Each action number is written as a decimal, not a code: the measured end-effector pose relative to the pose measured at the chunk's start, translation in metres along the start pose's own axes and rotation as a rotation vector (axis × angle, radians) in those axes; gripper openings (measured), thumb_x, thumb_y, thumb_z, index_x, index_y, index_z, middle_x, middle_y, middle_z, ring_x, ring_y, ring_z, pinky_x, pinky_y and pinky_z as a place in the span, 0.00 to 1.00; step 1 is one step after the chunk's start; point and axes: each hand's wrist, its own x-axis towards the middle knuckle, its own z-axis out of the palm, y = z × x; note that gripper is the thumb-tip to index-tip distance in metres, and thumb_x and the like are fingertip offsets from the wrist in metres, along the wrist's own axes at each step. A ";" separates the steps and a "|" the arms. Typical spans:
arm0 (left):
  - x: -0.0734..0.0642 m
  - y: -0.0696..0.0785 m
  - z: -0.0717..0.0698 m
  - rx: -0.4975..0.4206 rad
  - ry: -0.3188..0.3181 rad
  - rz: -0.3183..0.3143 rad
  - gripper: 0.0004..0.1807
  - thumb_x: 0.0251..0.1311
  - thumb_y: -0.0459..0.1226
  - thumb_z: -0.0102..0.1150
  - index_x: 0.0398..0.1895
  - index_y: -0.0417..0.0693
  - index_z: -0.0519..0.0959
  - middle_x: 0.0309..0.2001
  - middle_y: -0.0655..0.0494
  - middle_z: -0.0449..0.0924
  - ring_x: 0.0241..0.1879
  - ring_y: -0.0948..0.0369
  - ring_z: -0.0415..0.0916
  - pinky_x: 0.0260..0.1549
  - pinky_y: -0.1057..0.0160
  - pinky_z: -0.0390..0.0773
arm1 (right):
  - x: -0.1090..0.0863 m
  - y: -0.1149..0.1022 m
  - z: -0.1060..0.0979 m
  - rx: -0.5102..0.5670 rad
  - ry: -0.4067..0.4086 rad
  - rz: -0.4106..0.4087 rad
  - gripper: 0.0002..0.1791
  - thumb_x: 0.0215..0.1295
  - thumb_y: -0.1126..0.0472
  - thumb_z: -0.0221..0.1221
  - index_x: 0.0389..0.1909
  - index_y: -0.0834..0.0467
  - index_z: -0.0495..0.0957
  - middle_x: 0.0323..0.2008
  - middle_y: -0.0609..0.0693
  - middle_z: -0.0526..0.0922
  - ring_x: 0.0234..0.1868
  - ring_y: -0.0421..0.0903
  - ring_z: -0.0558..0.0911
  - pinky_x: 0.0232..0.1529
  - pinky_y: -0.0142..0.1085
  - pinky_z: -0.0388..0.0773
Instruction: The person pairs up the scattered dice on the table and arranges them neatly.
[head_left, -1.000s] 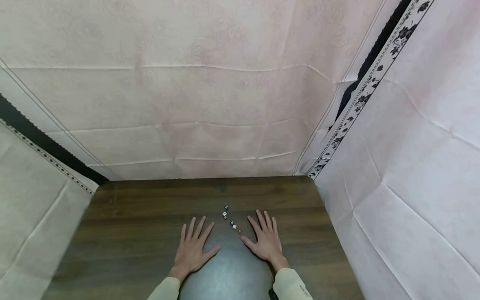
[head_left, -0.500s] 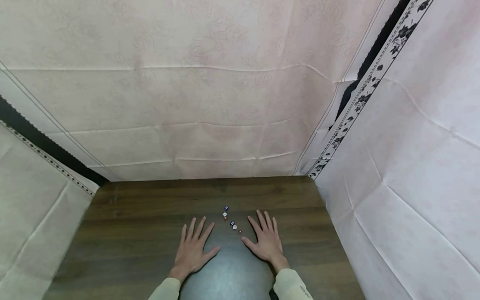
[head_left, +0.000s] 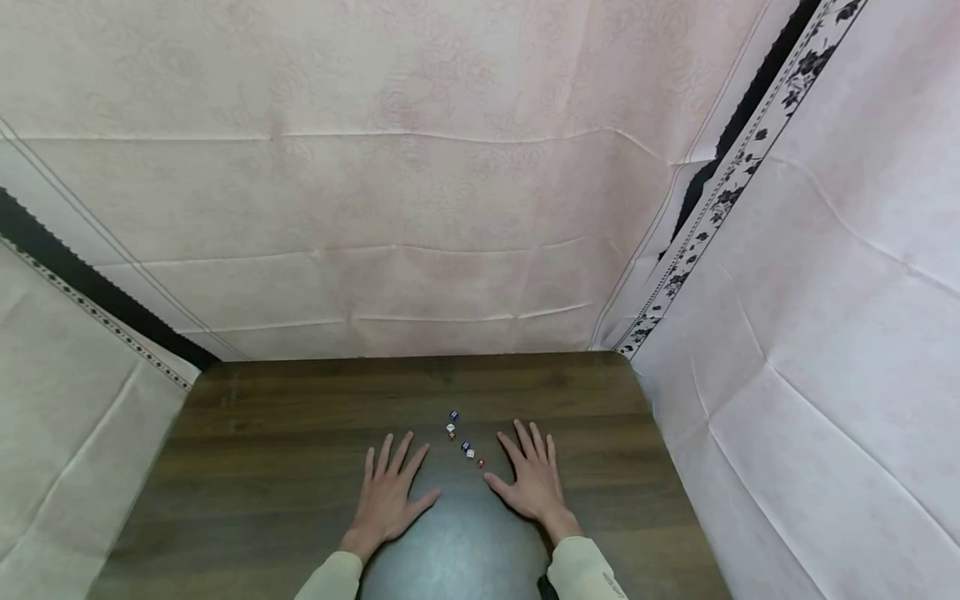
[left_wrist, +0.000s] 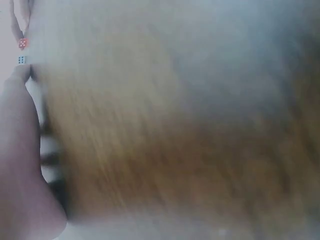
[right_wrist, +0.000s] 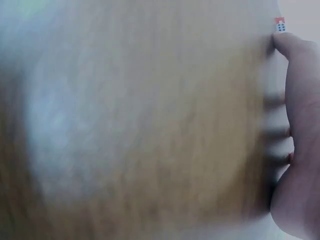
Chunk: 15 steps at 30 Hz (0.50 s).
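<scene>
Left hand (head_left: 384,506) and right hand (head_left: 536,489) unmoved, fingers (head_left: 400,455) spread, six dice (head_left: 470,454) between on table (head_left: 285,433), pale cloth (head_left: 450,208) behind

The dice (head_left: 470,454) look plastic, the table (head_left: 262,467) smooth wood, the hangings (head_left: 450,208) cloth

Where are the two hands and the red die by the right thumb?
Left hand (head_left: 386,505), head view: back of the hand.
Right hand (head_left: 535,490), head view: back of the hand.
Red die (head_left: 481,462), head view: its visible middle.
</scene>
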 end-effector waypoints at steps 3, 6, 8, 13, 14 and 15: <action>0.001 0.001 0.000 -0.036 0.042 0.006 0.46 0.71 0.69 0.66 0.86 0.60 0.72 0.89 0.45 0.63 0.90 0.32 0.52 0.83 0.19 0.49 | 0.000 -0.001 -0.002 0.026 0.008 -0.007 0.46 0.73 0.25 0.64 0.84 0.44 0.73 0.91 0.56 0.60 0.93 0.66 0.52 0.89 0.73 0.44; 0.002 0.004 -0.001 -0.054 0.065 0.007 0.44 0.72 0.65 0.68 0.85 0.58 0.73 0.88 0.44 0.65 0.89 0.32 0.54 0.82 0.19 0.51 | 0.000 -0.002 -0.004 0.052 0.019 -0.018 0.44 0.73 0.28 0.66 0.82 0.47 0.76 0.90 0.57 0.63 0.93 0.67 0.54 0.89 0.73 0.45; 0.003 0.005 -0.002 -0.063 0.072 0.005 0.43 0.73 0.64 0.68 0.84 0.57 0.74 0.87 0.44 0.67 0.89 0.33 0.55 0.82 0.20 0.53 | -0.001 -0.002 -0.004 0.070 0.032 -0.028 0.42 0.73 0.31 0.68 0.80 0.48 0.78 0.88 0.58 0.66 0.92 0.67 0.56 0.89 0.73 0.47; 0.007 0.010 -0.003 -0.104 0.071 -0.008 0.40 0.76 0.61 0.68 0.83 0.55 0.75 0.85 0.43 0.70 0.88 0.34 0.59 0.83 0.22 0.54 | -0.001 -0.006 -0.002 0.106 0.071 -0.061 0.36 0.73 0.37 0.72 0.74 0.52 0.82 0.84 0.59 0.72 0.89 0.69 0.62 0.88 0.72 0.52; 0.009 0.011 -0.003 -0.114 0.075 -0.008 0.39 0.76 0.60 0.68 0.83 0.54 0.75 0.84 0.43 0.71 0.87 0.34 0.60 0.83 0.22 0.55 | -0.001 -0.007 -0.002 0.111 0.086 -0.071 0.35 0.73 0.38 0.73 0.73 0.53 0.83 0.83 0.60 0.74 0.88 0.69 0.63 0.87 0.73 0.54; 0.010 0.012 -0.004 -0.128 0.076 -0.009 0.39 0.76 0.60 0.69 0.83 0.54 0.76 0.84 0.43 0.72 0.87 0.35 0.60 0.83 0.22 0.54 | -0.001 -0.008 -0.002 0.120 0.099 -0.079 0.34 0.73 0.40 0.74 0.71 0.54 0.84 0.81 0.60 0.75 0.88 0.69 0.65 0.87 0.73 0.55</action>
